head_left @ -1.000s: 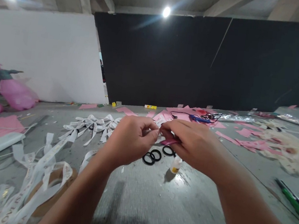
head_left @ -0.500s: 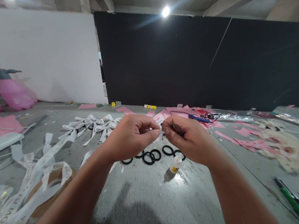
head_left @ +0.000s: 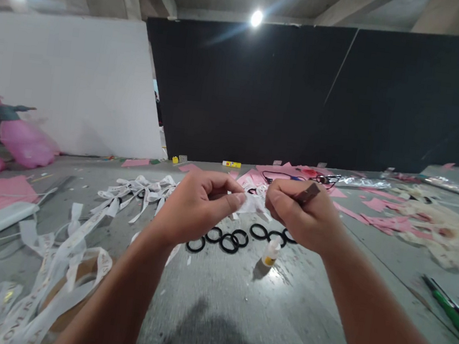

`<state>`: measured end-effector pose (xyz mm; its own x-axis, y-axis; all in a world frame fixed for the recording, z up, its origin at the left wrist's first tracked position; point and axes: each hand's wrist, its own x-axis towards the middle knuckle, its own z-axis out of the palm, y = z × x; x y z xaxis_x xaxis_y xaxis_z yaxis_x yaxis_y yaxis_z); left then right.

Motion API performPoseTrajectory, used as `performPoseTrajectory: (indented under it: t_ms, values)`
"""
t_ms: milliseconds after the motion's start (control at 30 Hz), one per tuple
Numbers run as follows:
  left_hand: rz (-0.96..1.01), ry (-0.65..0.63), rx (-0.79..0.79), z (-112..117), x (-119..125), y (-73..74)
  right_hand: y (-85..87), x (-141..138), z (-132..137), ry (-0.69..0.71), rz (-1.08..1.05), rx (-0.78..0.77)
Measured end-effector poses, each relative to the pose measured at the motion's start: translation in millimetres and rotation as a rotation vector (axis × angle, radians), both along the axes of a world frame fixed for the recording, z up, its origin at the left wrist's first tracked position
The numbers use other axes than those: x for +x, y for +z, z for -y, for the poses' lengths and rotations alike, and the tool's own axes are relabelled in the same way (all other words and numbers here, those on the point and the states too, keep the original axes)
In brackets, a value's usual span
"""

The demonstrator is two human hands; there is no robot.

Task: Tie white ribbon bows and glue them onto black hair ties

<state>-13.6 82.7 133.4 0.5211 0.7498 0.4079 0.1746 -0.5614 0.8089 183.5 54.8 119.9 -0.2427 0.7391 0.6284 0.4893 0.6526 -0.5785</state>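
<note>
My left hand (head_left: pixel 202 208) is closed in a pinch, thumb against forefinger; whatever lies between the tips is too small to make out. To its right, my right hand (head_left: pixel 302 211) is curled round a small dark object (head_left: pixel 309 193), whose flat brownish end sticks out above the fingers. A gap separates the two hands. Below them several black rings (head_left: pixel 229 243) lie on the grey surface (head_left: pixel 214 293), some overlapping. A small white bottle with a yellow label (head_left: pixel 271 252) stands upright under my right hand. White ribbon pieces (head_left: pixel 253 203) show behind the hands.
White printed ribbon (head_left: pixel 38 282) lies loose at the left, near ribbon bows (head_left: pixel 139 191). A green cutter (head_left: pixel 452 314) is at the right. Pink scraps (head_left: pixel 393 221) and a yellow tube (head_left: pixel 231 164) lie farther back, before a black panel (head_left: pixel 243 95).
My right hand has moved right, away from my left, and turned; the dark object now points up out of it. My left hand keeps its pinch, almost in place.
</note>
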Motion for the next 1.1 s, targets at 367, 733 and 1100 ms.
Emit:
performPoseTrajectory:
  t_ms: [367,733,1100]
  values:
    - [-0.08,0.05,0.038,0.3,0.7,0.1,7.5,-8.0,10.4,-0.148,0.338,0.325]
    - [-0.201,0.111,0.167,4.2,2.4,-0.3,1.8,-4.1,11.8,-0.223,0.538,0.247]
    - [-0.187,0.067,0.176,4.0,1.7,-0.8,2.8,2.2,3.3,-0.267,0.511,0.156]
